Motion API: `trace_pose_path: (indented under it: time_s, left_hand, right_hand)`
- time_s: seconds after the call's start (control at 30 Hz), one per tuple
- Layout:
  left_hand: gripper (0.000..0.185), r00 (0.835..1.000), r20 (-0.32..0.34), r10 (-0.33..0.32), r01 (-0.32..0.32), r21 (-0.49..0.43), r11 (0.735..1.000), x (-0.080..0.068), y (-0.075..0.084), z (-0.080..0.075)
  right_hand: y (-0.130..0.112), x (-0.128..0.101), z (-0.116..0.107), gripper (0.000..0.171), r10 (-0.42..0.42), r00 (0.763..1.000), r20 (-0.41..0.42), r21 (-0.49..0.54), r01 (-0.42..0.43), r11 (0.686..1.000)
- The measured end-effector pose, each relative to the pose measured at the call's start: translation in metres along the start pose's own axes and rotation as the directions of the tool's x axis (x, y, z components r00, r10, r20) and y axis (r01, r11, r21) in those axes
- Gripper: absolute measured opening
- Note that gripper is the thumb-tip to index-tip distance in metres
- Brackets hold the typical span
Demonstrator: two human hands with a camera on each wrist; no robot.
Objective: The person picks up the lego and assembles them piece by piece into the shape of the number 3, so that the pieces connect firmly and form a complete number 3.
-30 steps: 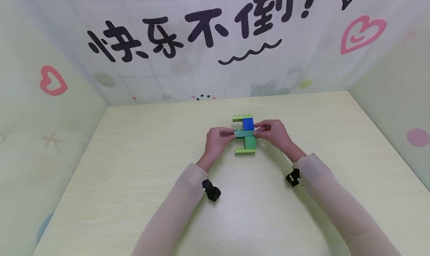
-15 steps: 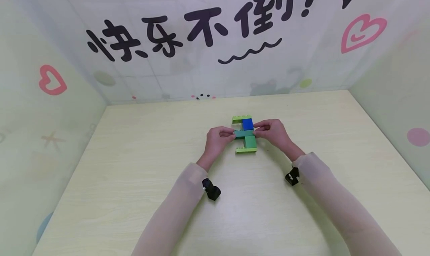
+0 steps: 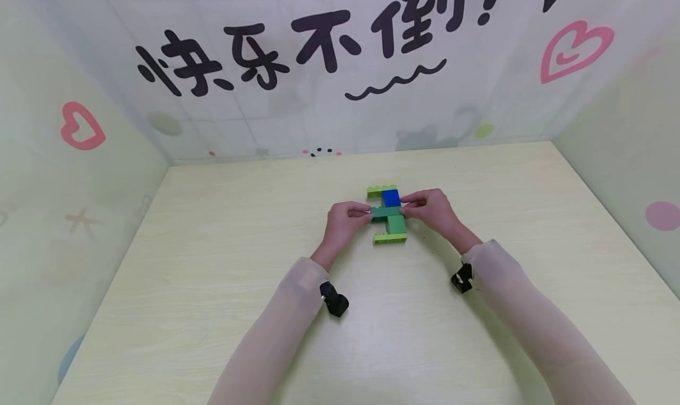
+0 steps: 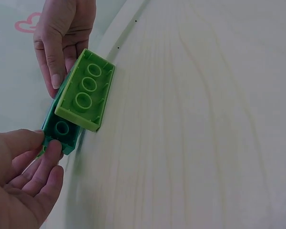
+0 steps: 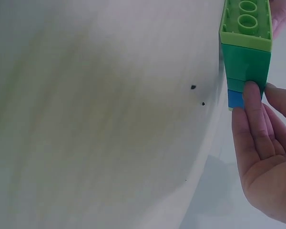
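Observation:
A joined stack of toy building bricks lies across both hands in the head view. Its middle piece is a long teal brick [image 3: 386,214], whose left end is pinched between thumb and fingers of my left hand [image 3: 342,225]. At the opposite end, my right hand [image 3: 432,210] pinches it. A blue brick [image 3: 391,198] joins its far side and a green brick [image 3: 395,224] its near side. Lime bricks cap the stack: a far one [image 3: 382,190] and a near one [image 3: 390,238]. The near lime brick's hollow underside [image 4: 86,90] faces the left wrist view.
A pale wood-grain table [image 3: 239,228] lies beneath the hands. Behind it rises a white printed backdrop [image 3: 265,127] with black characters and a pink heart, and side walls flank it. Black wrist devices sit on the left cuff [image 3: 334,300] and right cuff [image 3: 462,278].
The brick stack has turned slightly between the fingers: its far lime end has come a little nearer and left, while the near end has shifted slightly right. Both hands stay almost where they were.

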State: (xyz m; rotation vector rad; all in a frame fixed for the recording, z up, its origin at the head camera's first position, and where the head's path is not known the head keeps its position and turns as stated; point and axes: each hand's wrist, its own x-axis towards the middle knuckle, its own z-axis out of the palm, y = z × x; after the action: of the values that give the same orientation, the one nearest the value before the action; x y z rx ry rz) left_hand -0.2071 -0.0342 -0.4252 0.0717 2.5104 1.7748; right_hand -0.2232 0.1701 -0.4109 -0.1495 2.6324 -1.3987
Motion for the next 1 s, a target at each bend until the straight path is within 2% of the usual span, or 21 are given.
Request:
trace_pose_path:
  time_s: [0.6, 1.0]
  left_hand:
    - [0.018, 0.999, 0.030, 0.015, -0.016, 0.040, 0.999, 0.0021, -0.0049, 0.0004]
    - [0.019, 0.999, 0.046, -0.017, 0.015, 0.040, 0.999, 0.0023, -0.0046, -0.0013]
  right_hand:
    - [0.0012, 0.0018, -0.0016, 0.029, 0.010, 0.999, 0.032, -0.009, -0.010, 1.000]
    - [0.0013, 0.0013, -0.0024, 0.030, 0.038, 0.998, 0.053, -0.016, -0.037, 0.999]
